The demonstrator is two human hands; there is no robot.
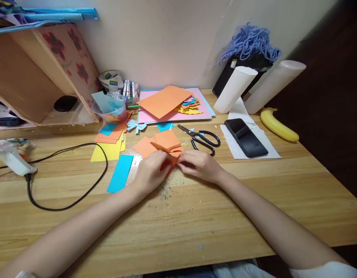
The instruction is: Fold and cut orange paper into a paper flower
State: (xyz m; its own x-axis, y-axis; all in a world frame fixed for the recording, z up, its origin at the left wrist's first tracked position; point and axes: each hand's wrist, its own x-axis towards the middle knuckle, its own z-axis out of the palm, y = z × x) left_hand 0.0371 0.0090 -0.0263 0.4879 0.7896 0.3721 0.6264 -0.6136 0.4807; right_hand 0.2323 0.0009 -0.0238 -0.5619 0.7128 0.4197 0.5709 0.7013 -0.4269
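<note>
Head view: small orange paper piece (170, 154) sits mid-tabletop, pinched from both sides. Left hand (151, 172) fingers closed on its left end, right hand (197, 165) fingers closed on its right end; both hands rest on the tabletop (196, 216). Piece overlaps a loose stack of orange squares (159, 143) just behind it. Black scissors (200, 138) lie just right of the stack, blades pointing left. Blue paper strip (120, 173) lies left of the left hand, yellow and orange sheets (110, 144) behind it. Toward the back edge: pink sheet with a large orange sheet (164, 101) on top, plus a cup of scraps (111, 110). Glue gun (10, 156) at the left edge, black cable (80, 170) looping across. Right side: black phone (245, 137) on white paper, banana (278, 124) near the right edge, two white rolls (235, 89) leaning at the back.
</note>
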